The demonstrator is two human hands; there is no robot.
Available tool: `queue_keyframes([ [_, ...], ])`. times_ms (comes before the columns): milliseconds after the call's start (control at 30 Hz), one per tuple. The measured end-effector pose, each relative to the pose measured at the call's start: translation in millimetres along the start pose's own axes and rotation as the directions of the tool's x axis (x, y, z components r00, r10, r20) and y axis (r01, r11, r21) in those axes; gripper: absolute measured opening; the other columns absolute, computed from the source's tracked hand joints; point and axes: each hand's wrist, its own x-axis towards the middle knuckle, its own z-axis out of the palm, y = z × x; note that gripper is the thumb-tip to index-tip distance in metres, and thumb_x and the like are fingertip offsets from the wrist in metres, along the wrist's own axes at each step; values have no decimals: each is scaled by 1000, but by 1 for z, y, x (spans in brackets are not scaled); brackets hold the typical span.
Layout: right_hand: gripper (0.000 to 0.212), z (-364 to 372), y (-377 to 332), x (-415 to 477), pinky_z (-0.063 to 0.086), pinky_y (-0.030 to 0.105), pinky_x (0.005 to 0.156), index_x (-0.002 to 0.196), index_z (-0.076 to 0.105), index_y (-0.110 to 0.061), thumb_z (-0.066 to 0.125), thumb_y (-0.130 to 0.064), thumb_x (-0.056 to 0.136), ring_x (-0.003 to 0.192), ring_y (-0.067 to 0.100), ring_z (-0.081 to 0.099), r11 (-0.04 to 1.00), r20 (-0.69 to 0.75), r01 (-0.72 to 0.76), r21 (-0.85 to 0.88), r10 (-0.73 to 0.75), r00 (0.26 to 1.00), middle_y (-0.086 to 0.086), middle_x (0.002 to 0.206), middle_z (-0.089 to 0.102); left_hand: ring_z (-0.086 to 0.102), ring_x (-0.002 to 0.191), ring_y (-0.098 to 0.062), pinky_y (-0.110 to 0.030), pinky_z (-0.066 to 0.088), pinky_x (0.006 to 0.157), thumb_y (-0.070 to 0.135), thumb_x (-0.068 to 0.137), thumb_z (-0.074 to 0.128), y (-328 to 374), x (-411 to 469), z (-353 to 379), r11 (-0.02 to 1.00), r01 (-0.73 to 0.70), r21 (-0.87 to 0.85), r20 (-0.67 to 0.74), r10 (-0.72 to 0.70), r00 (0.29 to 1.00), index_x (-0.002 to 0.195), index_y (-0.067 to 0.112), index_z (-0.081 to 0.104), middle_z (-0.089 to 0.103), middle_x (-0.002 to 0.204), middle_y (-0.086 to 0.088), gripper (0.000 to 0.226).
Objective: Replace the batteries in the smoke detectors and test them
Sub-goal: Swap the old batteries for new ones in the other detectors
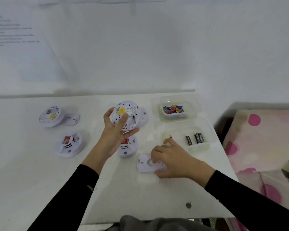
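Note:
My left hand (114, 132) holds a white smoke detector (126, 115) above the table, its back with a yellow label and an open battery bay facing me. My right hand (171, 158) rests low on the table, fingers curled over a white mounting plate (144, 164). A small battery (170, 136) pokes up just beyond its fingertips; I cannot tell whether the fingers hold it. Another detector (128, 147) with a red tag lies face up under my left hand. Two more detectors (70, 144) (51, 116) lie at the left.
A clear tub (193, 104) at the back right holds several colourful batteries. A nearer clear tray (208, 139) holds three dark batteries (196, 139). Another detector (143, 116) sits behind the held one. The white table (32, 164) ends at the right beside a pink spotted cloth (260, 140).

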Motion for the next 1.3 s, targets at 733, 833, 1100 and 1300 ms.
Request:
queue_keyframes([
  [733, 17, -45, 92, -3, 49, 23, 79, 102, 69, -15, 65, -17, 86, 99, 15, 63, 650, 151, -736, 189, 721, 676, 2, 108, 68, 63, 115, -38, -56, 56, 85, 41, 104, 30, -12, 15, 58, 945, 302, -127, 202, -273, 940, 131, 9, 57, 65, 128, -16, 49],
  [833, 6, -58, 83, -8, 45, 19, 55, 92, 67, -19, 64, -16, 88, 60, 3, 61, 574, -6, -603, 554, 728, 686, -2, 75, 72, 63, 115, -38, -55, 57, 84, 40, 104, 31, -12, 19, 61, 942, 306, -139, 207, -274, 939, 132, 9, 56, 64, 129, -17, 48],
  [1100, 4, -79, 23, 7, 46, 18, 68, 86, 70, -20, 73, -19, 85, 70, 5, 57, 628, -515, 30, 778, 609, 603, -12, 82, 68, 60, 118, -41, -51, 57, 81, 42, 104, 37, -12, 23, 74, 958, 261, -117, 257, -225, 940, 142, 34, 46, 58, 136, -16, 40],
  [1300, 8, -60, 24, 16, 39, 11, 71, 87, 72, -26, 72, -33, 82, 82, 4, 55, 706, -569, -15, 708, 583, 580, -20, 82, 65, 63, 115, -37, -49, 58, 79, 41, 104, 35, -13, 19, 77, 960, 260, -103, 259, -227, 939, 140, 32, 49, 65, 129, -14, 40],
])
